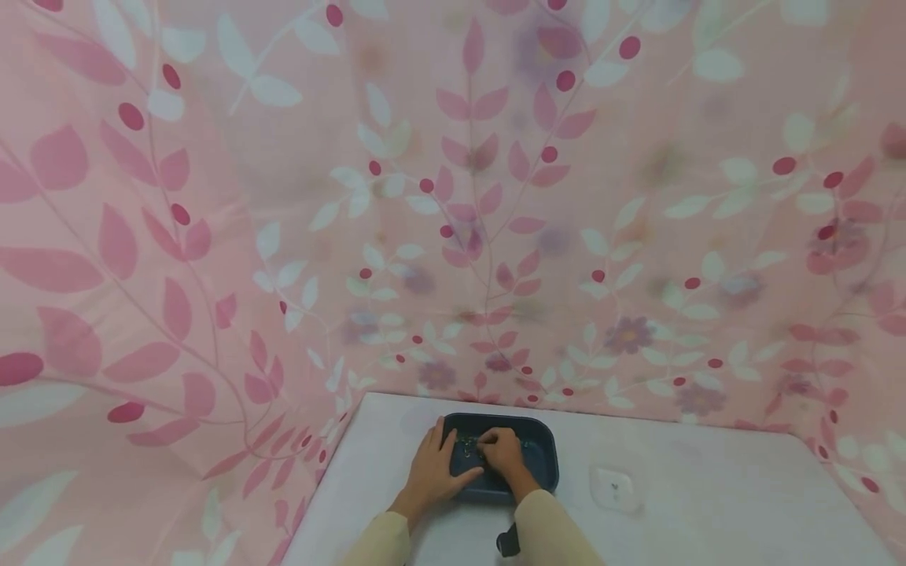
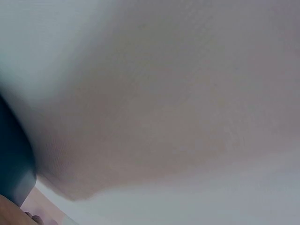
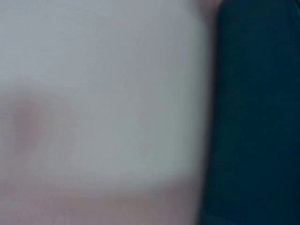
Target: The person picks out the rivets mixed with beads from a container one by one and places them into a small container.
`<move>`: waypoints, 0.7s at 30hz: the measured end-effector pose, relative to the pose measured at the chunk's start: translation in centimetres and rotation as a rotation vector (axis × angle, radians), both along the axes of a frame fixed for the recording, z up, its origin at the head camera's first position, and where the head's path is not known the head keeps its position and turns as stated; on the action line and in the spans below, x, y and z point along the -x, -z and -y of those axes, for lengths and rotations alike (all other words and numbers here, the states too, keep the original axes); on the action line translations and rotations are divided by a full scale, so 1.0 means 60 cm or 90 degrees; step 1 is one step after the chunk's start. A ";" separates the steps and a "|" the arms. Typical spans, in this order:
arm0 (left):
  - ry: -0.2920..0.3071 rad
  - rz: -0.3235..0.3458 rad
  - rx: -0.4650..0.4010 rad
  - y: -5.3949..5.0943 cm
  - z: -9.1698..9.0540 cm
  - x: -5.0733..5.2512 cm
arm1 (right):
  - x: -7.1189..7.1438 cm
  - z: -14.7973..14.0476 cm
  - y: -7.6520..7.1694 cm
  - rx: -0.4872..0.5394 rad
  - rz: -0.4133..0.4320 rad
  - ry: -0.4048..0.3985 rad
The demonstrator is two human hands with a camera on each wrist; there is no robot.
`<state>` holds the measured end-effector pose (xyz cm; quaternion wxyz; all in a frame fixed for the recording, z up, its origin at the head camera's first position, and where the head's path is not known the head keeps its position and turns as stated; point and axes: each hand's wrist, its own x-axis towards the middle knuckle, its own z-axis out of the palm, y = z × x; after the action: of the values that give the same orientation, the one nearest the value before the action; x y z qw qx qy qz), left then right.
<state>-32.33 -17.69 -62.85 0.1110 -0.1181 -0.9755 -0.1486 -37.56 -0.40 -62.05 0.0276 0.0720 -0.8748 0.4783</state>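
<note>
A dark blue rectangular tray [image 1: 541, 464] lies on the white table, with several tiny gold-coloured pieces [image 1: 467, 446] inside, too small to name. Over its left side rests my left hand [image 1: 435, 468], fingers spread and thumb reaching across the front rim. My right hand [image 1: 502, 452] reaches into the tray, its fingers curled and their tips beside the tiny pieces. Whether anything is pinched there cannot be made out. Part of the tray's side [image 2: 16, 154] shows in the left wrist view, and a blurred dark wall [image 3: 258, 117] of it fills the right of the right wrist view.
Right of the tray stands a small clear dish [image 1: 616, 489] holding a few tiny pieces. A black object [image 1: 508, 542] shows beside the right sleeve. Pink leaf-patterned cloth [image 1: 488, 236] hangs behind and to the left of the white table [image 1: 708, 503].
</note>
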 end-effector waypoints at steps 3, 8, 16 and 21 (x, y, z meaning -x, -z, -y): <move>0.002 -0.002 -0.005 -0.002 0.001 -0.003 | -0.001 -0.005 -0.007 0.036 0.005 0.024; -0.001 -0.029 -0.008 -0.002 0.002 -0.005 | -0.003 -0.010 -0.018 0.070 0.055 0.038; 0.001 -0.018 -0.010 -0.004 0.002 -0.006 | -0.006 -0.014 -0.027 0.078 0.106 0.027; 0.003 -0.024 -0.021 -0.010 -0.001 -0.008 | -0.008 -0.022 -0.043 0.067 0.103 -0.009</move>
<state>-31.84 -17.63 -62.23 0.1313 -0.1212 -0.9703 -0.1629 -37.05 0.93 -59.45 -0.0427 0.0382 -0.8475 0.5277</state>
